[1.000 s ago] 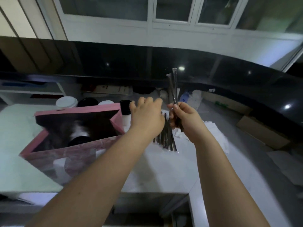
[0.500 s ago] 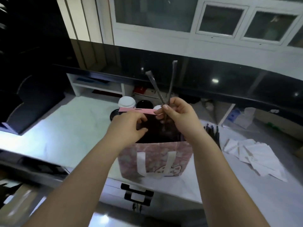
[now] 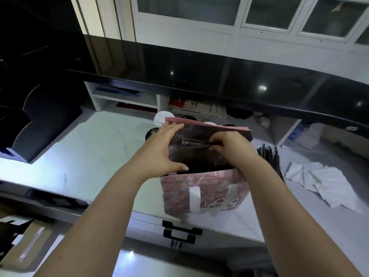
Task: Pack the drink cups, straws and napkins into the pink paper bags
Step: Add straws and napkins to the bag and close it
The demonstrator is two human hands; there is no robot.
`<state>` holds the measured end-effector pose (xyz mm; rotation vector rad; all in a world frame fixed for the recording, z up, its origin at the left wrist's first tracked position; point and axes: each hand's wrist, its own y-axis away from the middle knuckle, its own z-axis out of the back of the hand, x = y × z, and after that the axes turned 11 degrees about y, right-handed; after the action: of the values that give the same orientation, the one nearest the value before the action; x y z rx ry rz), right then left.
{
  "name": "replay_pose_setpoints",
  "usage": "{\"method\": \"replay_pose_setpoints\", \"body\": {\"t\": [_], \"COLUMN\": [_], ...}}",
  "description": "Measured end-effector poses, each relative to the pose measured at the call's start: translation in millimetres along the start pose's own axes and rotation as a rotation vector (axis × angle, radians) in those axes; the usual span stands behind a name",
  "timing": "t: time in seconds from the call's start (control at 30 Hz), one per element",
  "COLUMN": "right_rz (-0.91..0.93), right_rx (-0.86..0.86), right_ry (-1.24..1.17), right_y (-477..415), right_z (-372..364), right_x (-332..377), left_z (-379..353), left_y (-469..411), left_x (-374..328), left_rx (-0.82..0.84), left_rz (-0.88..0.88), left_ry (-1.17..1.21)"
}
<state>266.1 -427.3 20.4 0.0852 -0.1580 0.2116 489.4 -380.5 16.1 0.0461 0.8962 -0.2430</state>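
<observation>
White counter runs under a glossy black ledge, with open shelves tucked below the ledge at the back. A pink paper bag stands upright near the counter's front edge, its mouth wide open and its white handles hanging down the near face.

The left hand lies against the bag's left side. Its fingers are straight and slightly spread, reaching to the far rim, and its thumb rests at the near rim. The right hand is over the open mouth, fingertips curled together and pinching two wrapped straws. These lie roughly level across the opening, pointing left. The bag's inside is dark, and I cannot tell what it holds.

Just behind the bag stand cups, one with a white lid and others with black lids. To the right of the bag lie a pile of dark straws and, beyond it, loose white napkins.
</observation>
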Motion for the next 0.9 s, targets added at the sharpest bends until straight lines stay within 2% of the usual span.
{"method": "replay_pose_setpoints", "body": {"t": [0.1, 0.23, 0.4, 0.53, 0.67, 0.9], "right_rz": [0.031, 0.041, 0.033, 0.002, -0.091, -0.289], "right_rx": [0.119, 0.151, -0.014, -0.106, -0.203, -0.283], "right_ry": [0.261, 0.260, 0.101, -0.021, -0.057, 0.028], "right_y": [-13, -17, 4, 33, 67, 133], "right_z": [-5, -2, 11, 36, 58, 50], "right_x": [10, 14, 8, -12, -39, -111], "left_z": [1, 1, -5, -12, -34, -131], "left_y": [1, 1, 2, 5, -6, -35], "left_x": [-2, -6, -20, -46, -87, -150], "left_rx": [0.002, -0.054, -0.133, -0.150, -0.078, 0.085], "left_rz": [-0.011, -0.107, -0.143, -0.210, -0.305, -0.424], "left_ry": [-0.061, -0.255, -0.459, -0.443, -0.473, -0.510]}}
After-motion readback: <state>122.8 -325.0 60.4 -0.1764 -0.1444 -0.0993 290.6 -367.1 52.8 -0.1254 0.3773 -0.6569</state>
